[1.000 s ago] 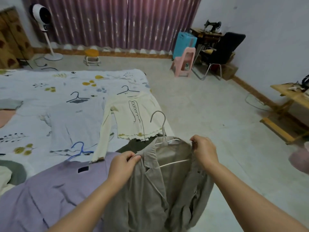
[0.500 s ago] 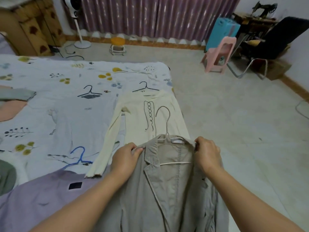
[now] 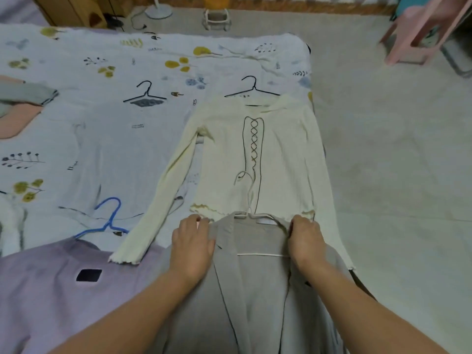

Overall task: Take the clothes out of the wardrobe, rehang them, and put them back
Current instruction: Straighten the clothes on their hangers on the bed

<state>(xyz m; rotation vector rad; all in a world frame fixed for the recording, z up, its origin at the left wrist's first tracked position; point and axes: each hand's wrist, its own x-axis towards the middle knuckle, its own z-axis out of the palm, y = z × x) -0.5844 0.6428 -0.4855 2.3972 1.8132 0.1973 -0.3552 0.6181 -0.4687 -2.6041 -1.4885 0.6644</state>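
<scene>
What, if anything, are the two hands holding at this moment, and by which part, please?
Both hold the grey jacket at its shoulders: the left hand grips the left shoulder by the collar, the right hand the right shoulder, over the white hanger.

both hands, left hand (image 3: 192,247) and right hand (image 3: 305,238), grip the grey jacket (image 3: 255,297) on its white hanger (image 3: 249,213) over the cream top (image 3: 255,154).

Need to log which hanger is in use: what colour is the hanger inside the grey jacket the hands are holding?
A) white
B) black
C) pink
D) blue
A: the white hanger sits in the collar of the grey jacket, its hook lying over the cream top, between the left hand and the right hand.
</scene>
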